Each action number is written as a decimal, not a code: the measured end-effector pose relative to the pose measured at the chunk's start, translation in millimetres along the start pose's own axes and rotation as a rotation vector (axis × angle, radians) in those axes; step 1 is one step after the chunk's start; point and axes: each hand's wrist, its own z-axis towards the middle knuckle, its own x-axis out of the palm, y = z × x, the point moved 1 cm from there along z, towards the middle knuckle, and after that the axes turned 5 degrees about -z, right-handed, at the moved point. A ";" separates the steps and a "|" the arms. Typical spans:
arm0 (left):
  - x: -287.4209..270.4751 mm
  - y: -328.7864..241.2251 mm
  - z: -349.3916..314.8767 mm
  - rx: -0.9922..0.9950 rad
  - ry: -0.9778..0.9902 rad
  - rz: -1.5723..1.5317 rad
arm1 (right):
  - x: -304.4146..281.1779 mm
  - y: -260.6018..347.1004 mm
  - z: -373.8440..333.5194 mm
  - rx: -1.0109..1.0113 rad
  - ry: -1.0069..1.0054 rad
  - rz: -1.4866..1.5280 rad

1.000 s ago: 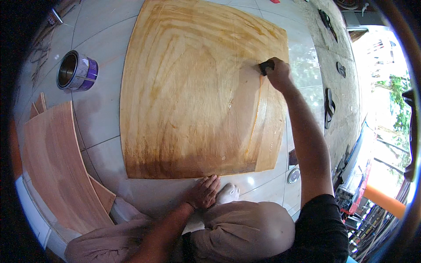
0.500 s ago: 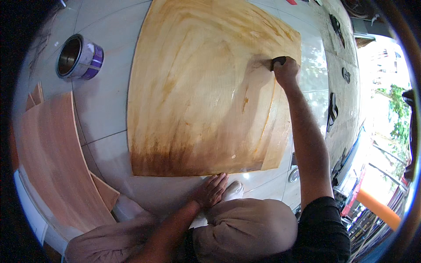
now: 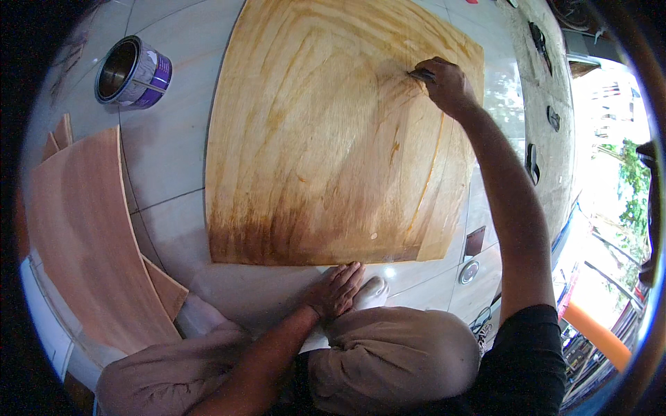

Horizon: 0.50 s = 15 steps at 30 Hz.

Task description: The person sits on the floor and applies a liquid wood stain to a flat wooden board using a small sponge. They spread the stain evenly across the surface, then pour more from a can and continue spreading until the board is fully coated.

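Note:
A large plywood sheet (image 3: 305,139) lies flat on the tiled floor, streaked with wet-looking amber and dark brown stain, darkest along its near left edge. My right hand (image 3: 451,87) is closed around a dark flat scraper (image 3: 421,75) whose edge rests on the sheet's far right part. A thin amber streak of liquid (image 3: 430,177) runs down the right side of the sheet. My left hand (image 3: 338,288) lies stretched out beside my foot, its fingertips at the sheet's near edge; it holds nothing.
An open tin (image 3: 135,73) with a purple and white label stands at the far left. Reddish-brown wood panels (image 3: 87,236) lean at the left. A round lid (image 3: 470,272) and a small dark plate (image 3: 475,241) lie at the right. Sandals (image 3: 533,164) rest beyond, near a bright doorway.
My right hand has swept the scraper up and to the left across the sheet, and the scraper is now tilted flatter. The left hand stays at the near edge. The whole view has shifted slightly.

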 end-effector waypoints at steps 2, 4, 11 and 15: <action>2.0 -0.3 1.6 -0.008 -0.038 -0.097 | -4.6 -5.3 -3.4 -0.112 0.012 0.038; 2.5 0.5 2.6 -0.009 -0.067 -0.106 | -9.8 -14.0 -12.5 -0.179 0.036 0.027; -4.3 -1.6 5.1 -0.003 -0.079 -0.069 | -13.7 -37.5 -72.1 -0.025 0.061 0.005; -2.9 -1.3 6.1 0.011 -0.127 -0.037 | -2.9 -40.2 -87.9 0.141 0.056 -0.002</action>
